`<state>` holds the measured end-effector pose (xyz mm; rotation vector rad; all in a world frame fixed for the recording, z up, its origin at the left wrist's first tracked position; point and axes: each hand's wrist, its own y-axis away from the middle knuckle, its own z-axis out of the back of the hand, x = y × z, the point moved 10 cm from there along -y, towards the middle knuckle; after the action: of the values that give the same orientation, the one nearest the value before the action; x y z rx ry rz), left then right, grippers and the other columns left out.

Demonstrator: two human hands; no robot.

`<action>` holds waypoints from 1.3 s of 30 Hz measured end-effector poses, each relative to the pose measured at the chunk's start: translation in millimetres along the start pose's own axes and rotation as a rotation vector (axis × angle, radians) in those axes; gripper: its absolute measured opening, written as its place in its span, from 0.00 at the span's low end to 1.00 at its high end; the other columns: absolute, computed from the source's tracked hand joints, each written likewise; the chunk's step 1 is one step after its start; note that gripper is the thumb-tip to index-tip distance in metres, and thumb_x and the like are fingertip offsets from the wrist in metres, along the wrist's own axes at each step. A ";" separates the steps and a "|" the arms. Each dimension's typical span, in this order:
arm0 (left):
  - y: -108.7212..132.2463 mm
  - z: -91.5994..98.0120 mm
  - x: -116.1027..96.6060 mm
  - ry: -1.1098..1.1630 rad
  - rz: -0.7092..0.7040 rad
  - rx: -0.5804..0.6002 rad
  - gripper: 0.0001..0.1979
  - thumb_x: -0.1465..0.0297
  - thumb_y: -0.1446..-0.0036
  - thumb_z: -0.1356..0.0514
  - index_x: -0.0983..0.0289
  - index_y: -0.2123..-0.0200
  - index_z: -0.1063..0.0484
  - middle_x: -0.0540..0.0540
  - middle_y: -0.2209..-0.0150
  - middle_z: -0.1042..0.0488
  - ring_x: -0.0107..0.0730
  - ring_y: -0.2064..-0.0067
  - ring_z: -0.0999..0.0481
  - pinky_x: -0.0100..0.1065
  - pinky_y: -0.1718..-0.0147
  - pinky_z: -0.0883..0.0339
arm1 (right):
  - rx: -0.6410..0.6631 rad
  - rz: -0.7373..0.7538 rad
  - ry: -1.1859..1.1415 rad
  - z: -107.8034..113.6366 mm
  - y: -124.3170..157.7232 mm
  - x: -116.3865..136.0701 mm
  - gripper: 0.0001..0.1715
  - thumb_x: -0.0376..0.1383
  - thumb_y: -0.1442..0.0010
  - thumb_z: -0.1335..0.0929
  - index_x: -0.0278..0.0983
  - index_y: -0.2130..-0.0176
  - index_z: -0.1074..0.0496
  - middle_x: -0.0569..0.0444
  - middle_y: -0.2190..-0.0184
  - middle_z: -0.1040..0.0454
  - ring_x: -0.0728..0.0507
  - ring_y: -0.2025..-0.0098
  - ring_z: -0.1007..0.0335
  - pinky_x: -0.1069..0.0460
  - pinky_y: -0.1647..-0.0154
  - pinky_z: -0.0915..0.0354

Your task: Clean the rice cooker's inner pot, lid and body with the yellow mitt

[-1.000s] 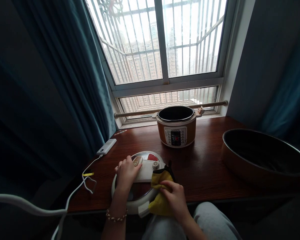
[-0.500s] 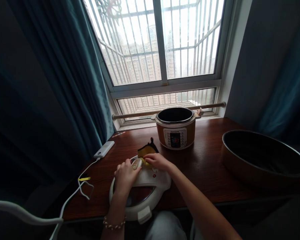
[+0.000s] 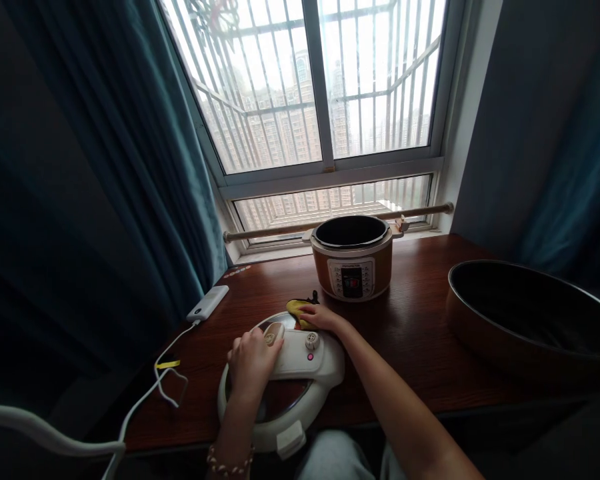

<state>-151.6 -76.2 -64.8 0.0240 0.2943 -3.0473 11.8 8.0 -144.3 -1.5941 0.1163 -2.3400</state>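
Note:
A white pressure cooker lid [image 3: 325, 373] with a glass-like dark panel lies on the table in front of me. My left hand [image 3: 253, 360] is wrapped round the lid's raised handle, its thumb against the beige button. With my right hand [image 3: 320, 316] I press a yellow cloth [image 3: 296, 307] with dark edging onto the lid's far rim. Right of the handle, a round valve knob [image 3: 311, 341] and a small red button show on the lid.
Beyond the lid stands a brown electric pressure cooker [image 3: 353, 267], its top uncovered. A large dark pot [image 3: 525, 313] is at the right. A white power bank [image 3: 208, 303] with a white cable [image 3: 143, 403] lies left on the wooden table [image 3: 420, 347].
My right hand has moved slightly right with the cloth, from beside the handle to the lid's far rim, uncovering the valve knob. The cloth lies flatter. My left hand stays on the handle.

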 end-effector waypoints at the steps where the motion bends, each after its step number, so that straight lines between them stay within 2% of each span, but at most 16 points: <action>1: 0.4 0.7 -0.2 0.002 0.004 0.005 0.20 0.54 0.50 0.46 0.65 0.64 0.29 0.64 0.60 0.26 0.52 0.55 0.29 0.41 0.63 0.38 | -0.013 -0.010 -0.011 5.6 4.8 -3.6 0.17 0.37 0.47 0.32 0.39 0.56 0.25 0.55 0.60 0.22 0.46 0.60 0.26 0.51 0.57 0.33; 4: 0.8 3.1 -0.9 0.007 0.012 0.015 0.21 0.54 0.50 0.46 0.65 0.64 0.29 0.64 0.61 0.25 0.52 0.56 0.29 0.42 0.63 0.38 | -0.048 -0.038 -0.016 21.7 21.7 -9.3 0.19 0.37 0.48 0.32 0.38 0.55 0.26 0.54 0.60 0.23 0.46 0.60 0.26 0.51 0.58 0.32; 8: 1.1 5.1 -1.9 0.010 0.012 0.013 0.22 0.54 0.50 0.46 0.66 0.63 0.29 0.64 0.61 0.25 0.53 0.56 0.28 0.42 0.63 0.38 | -0.132 -0.088 0.052 40.9 46.3 -8.0 0.18 0.32 0.52 0.31 0.39 0.59 0.24 0.53 0.60 0.22 0.43 0.57 0.27 0.48 0.53 0.35; 11: 1.6 4.2 -1.7 0.017 0.014 0.015 0.21 0.54 0.50 0.47 0.65 0.63 0.29 0.64 0.61 0.25 0.53 0.56 0.29 0.42 0.64 0.38 | -0.186 -0.152 0.122 50.6 64.8 -6.9 0.16 0.31 0.51 0.32 0.37 0.61 0.23 0.49 0.62 0.22 0.41 0.58 0.26 0.47 0.54 0.35; 14: 1.9 2.8 -1.9 0.011 0.010 0.016 0.22 0.54 0.50 0.48 0.66 0.63 0.29 0.64 0.61 0.25 0.54 0.55 0.29 0.43 0.63 0.38 | -0.198 -0.211 0.174 57.3 80.8 -6.1 0.15 0.32 0.49 0.34 0.36 0.62 0.22 0.47 0.63 0.22 0.40 0.59 0.26 0.49 0.57 0.35; 18: 2.0 1.8 -1.8 0.010 0.006 0.013 0.23 0.54 0.50 0.47 0.66 0.63 0.29 0.64 0.61 0.25 0.53 0.56 0.29 0.42 0.63 0.38 | -0.170 -0.272 0.210 64.1 94.7 -1.6 0.14 0.32 0.53 0.33 0.35 0.65 0.21 0.49 0.66 0.21 0.42 0.62 0.26 0.53 0.62 0.36; 23: -0.8 -0.6 -0.1 0.025 0.010 0.036 0.23 0.52 0.51 0.47 0.65 0.64 0.28 0.63 0.62 0.25 0.53 0.56 0.29 0.41 0.64 0.38 | -0.221 -0.300 0.253 65.3 107.2 23.8 0.16 0.37 0.51 0.33 0.39 0.61 0.23 0.52 0.62 0.22 0.43 0.59 0.27 0.55 0.61 0.38; 26: -2.8 -1.2 -0.4 0.026 -0.002 0.046 0.22 0.52 0.52 0.46 0.65 0.65 0.28 0.63 0.62 0.25 0.53 0.56 0.29 0.41 0.64 0.38 | -0.272 -0.310 0.292 51.5 118.2 45.9 0.16 0.40 0.46 0.36 0.40 0.59 0.25 0.51 0.62 0.23 0.42 0.60 0.28 0.52 0.59 0.38; 28: -3.4 -0.8 -1.0 0.019 -0.012 0.043 0.22 0.52 0.52 0.46 0.65 0.65 0.28 0.63 0.62 0.25 0.53 0.56 0.29 0.42 0.64 0.38 | -0.330 -0.294 0.401 39.3 127.4 63.1 0.16 0.38 0.44 0.37 0.37 0.58 0.27 0.48 0.61 0.25 0.41 0.60 0.29 0.50 0.59 0.38; 31: -3.5 -0.3 -1.0 0.013 -0.019 0.037 0.23 0.51 0.52 0.46 0.65 0.65 0.28 0.63 0.62 0.25 0.53 0.56 0.29 0.41 0.64 0.38 | -0.415 -0.221 0.634 15.2 140.1 88.8 0.18 0.33 0.45 0.38 0.32 0.54 0.31 0.41 0.59 0.29 0.38 0.58 0.33 0.47 0.59 0.37; 33: -3.5 -0.5 -0.6 0.011 -0.020 0.038 0.23 0.51 0.53 0.46 0.65 0.65 0.28 0.63 0.62 0.25 0.53 0.56 0.28 0.40 0.65 0.38 | -0.418 -0.126 0.707 -8.4 144.2 101.4 0.21 0.31 0.48 0.37 0.29 0.52 0.33 0.39 0.58 0.31 0.36 0.57 0.36 0.45 0.58 0.38; 35: -3.5 -1.0 -0.3 0.008 -0.027 0.039 0.22 0.52 0.52 0.46 0.64 0.65 0.28 0.63 0.62 0.25 0.53 0.56 0.28 0.40 0.65 0.38 | -0.354 0.012 0.730 -38.2 144.7 110.8 0.20 0.31 0.49 0.36 0.29 0.55 0.33 0.40 0.60 0.32 0.37 0.59 0.37 0.43 0.57 0.38; 39: -3.2 -0.9 -0.3 -0.001 -0.047 0.026 0.22 0.52 0.51 0.47 0.64 0.65 0.28 0.62 0.62 0.25 0.51 0.57 0.28 0.39 0.65 0.38 | -0.146 0.290 0.767 -95.5 147.4 121.8 0.09 0.32 0.46 0.38 0.32 0.65 0.32 0.46 0.67 0.31 0.40 0.65 0.38 0.45 0.62 0.38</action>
<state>-151.5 -72.9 -65.1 0.0180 0.2593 -3.0978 -86.6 -177.8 -106.4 -0.5861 0.6436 -2.5951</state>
